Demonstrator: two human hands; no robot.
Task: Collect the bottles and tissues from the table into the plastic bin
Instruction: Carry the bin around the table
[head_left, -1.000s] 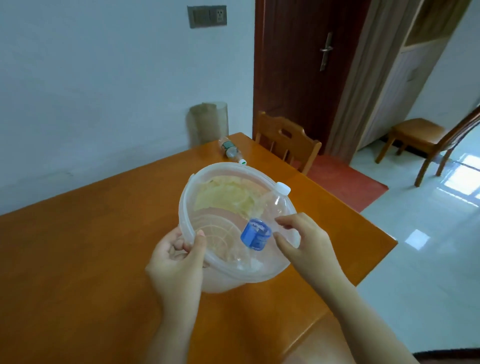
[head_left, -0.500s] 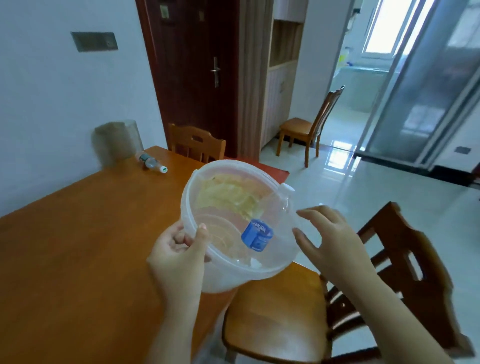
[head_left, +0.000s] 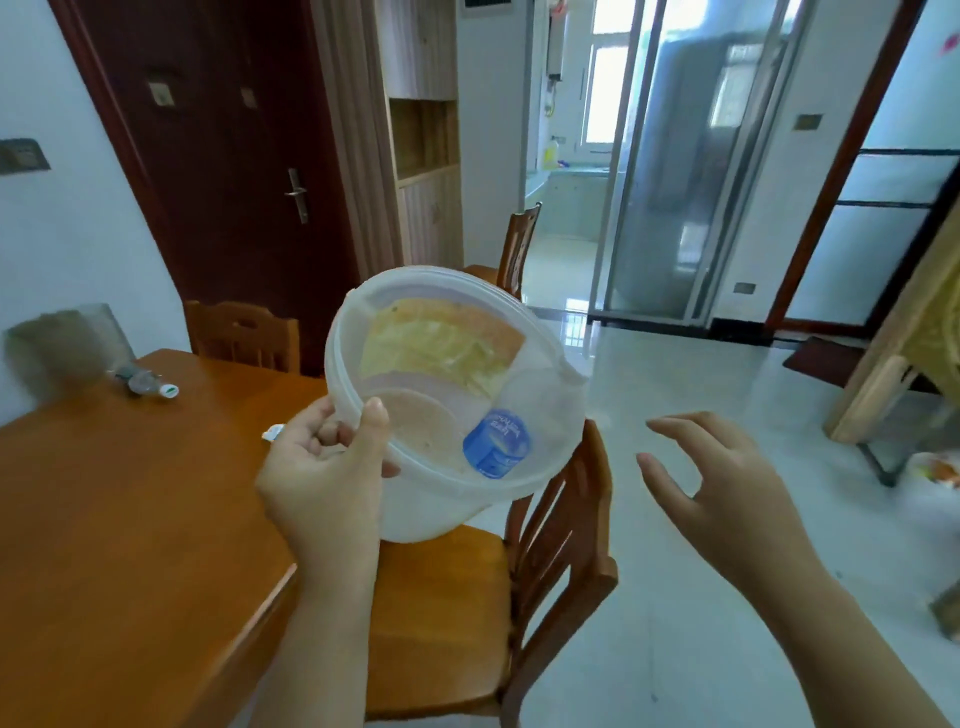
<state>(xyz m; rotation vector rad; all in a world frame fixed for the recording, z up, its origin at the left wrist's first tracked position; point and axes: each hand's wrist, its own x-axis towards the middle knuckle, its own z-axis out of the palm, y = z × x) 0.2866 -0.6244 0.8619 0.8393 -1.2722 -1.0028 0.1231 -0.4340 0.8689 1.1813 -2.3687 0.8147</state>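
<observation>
My left hand (head_left: 324, 467) grips the near rim of the translucent plastic bin (head_left: 540, 467), thumb over the edge, holding it in the air beside the table. Inside the bin lie a clear bottle with a blue label (head_left: 497, 442) and crumpled yellowish tissue (head_left: 436, 351). My right hand (head_left: 722, 488) hovers to the right of the bin, fingers spread and relaxed, holding nothing. Another clear bottle (head_left: 145, 383) lies on its side on the orange wooden table (head_left: 104, 519) at the far left. A small white scrap (head_left: 272, 432) lies on the table near my left hand.
A wooden chair (head_left: 519, 587) stands under the bin at the table's right edge, and another chair (head_left: 244, 332) at the far end. A blurry translucent container (head_left: 62, 345) stands against the wall. White tiled floor (head_left: 675, 597) spreads to the right, with a third chair (head_left: 519, 244) farther off.
My view swung right, away from the table. My left hand carried the bin off the table's edge, over the chair. My right hand let go of the bin and moved apart to the right.
</observation>
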